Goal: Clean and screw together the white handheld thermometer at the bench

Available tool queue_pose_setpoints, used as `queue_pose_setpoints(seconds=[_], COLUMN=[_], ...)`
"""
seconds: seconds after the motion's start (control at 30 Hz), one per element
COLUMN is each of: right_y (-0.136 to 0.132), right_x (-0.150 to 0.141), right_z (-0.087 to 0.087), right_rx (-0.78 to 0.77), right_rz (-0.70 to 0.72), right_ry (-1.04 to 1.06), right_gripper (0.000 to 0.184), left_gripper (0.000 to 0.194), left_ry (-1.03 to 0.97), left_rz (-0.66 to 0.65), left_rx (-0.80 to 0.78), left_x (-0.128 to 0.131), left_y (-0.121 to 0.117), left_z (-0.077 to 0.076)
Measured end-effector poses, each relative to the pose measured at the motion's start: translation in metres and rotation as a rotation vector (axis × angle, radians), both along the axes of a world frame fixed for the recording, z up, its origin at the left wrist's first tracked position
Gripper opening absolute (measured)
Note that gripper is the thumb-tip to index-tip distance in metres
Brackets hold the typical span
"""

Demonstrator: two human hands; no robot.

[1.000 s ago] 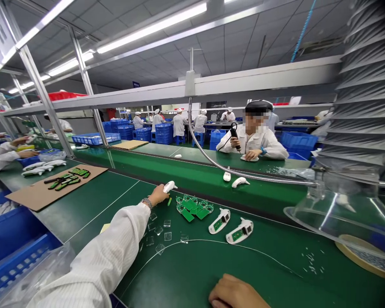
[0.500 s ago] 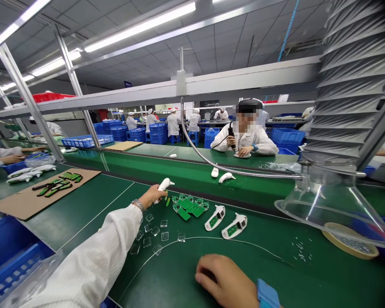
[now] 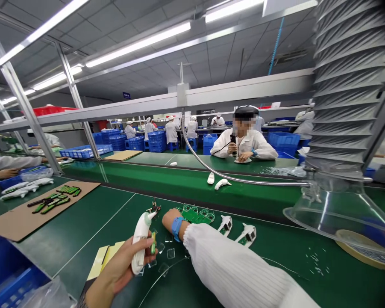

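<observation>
A white plastic handheld housing (image 3: 140,241) is held nearly upright in the closed left hand (image 3: 115,269). It is judged light, smooth and slightly slippery, and best taken by its thick body rather than its narrow tip. Just to its right, the right hand (image 3: 170,217) is seen beside green circuit boards (image 3: 197,216); whether anything is held cannot be told.
</observation>
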State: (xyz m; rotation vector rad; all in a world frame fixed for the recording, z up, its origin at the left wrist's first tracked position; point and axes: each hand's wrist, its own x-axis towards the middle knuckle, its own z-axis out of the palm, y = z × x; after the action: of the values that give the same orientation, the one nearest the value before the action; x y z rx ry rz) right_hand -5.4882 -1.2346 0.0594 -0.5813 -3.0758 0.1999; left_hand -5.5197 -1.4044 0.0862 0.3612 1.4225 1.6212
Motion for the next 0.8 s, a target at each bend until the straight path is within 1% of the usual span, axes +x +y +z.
queue_pose_setpoints(seconds=[0.07, 0.17, 0.27, 0.33, 0.37, 0.43, 0.5, 0.6, 0.7, 0.8], right_y=[0.000, 0.000, -0.005, -0.012, -0.016, -0.024, -0.032, -0.041, -0.044, -0.041], right_x=[-0.006, 0.000, 0.024, 0.050, 0.066, 0.103, 0.142, 0.192, 0.225, 0.248], right_z=[-0.003, -0.003, 0.001, 0.003, 0.004, 0.005, 0.007, 0.009, 0.008, 0.003], right_rx=[-0.069, -0.216, -0.440, -0.642, -0.753, -0.970, -1.132, -1.311, -1.454, -1.481], right_rz=[-0.021, -0.058, -0.142, -0.232, -0.278, -0.345, -0.397, -0.457, -0.495, -0.527], right_ry=[0.036, 0.190, 0.397, 0.517, 0.564, 0.642, 0.707, 0.796, 0.896, 0.999], right_gripper=[0.017, 0.018, 0.017, 0.013, 0.013, 0.021, 0.026, 0.036, 0.041, 0.038], left_gripper=[0.025, 0.025, 0.024, 0.023, 0.023, 0.023, 0.024, 0.024, 0.023, 0.023], left_ry=[-0.007, -0.026, -0.066, -0.099, -0.113, -0.132, -0.152, -0.181, -0.216, -0.269], left_rz=[0.019, 0.074, 0.100, 0.079, 0.056, -0.025, -0.141, -0.292, -0.446, -0.550], left_rx=[-0.002, 0.003, 0.022, 0.034, 0.039, 0.055, 0.074, 0.081, 0.103, 0.108], left_x=[0.002, 0.001, 0.002, 0.007, 0.011, 0.025, 0.045, 0.081, 0.114, 0.140], left_y=[-0.006, -0.006, 0.001, 0.009, 0.014, 0.026, 0.038, 0.058, 0.074, 0.088], left_z=[-0.002, -0.004, -0.004, -0.003, -0.002, -0.001, -0.001, -0.005, -0.012, -0.021])
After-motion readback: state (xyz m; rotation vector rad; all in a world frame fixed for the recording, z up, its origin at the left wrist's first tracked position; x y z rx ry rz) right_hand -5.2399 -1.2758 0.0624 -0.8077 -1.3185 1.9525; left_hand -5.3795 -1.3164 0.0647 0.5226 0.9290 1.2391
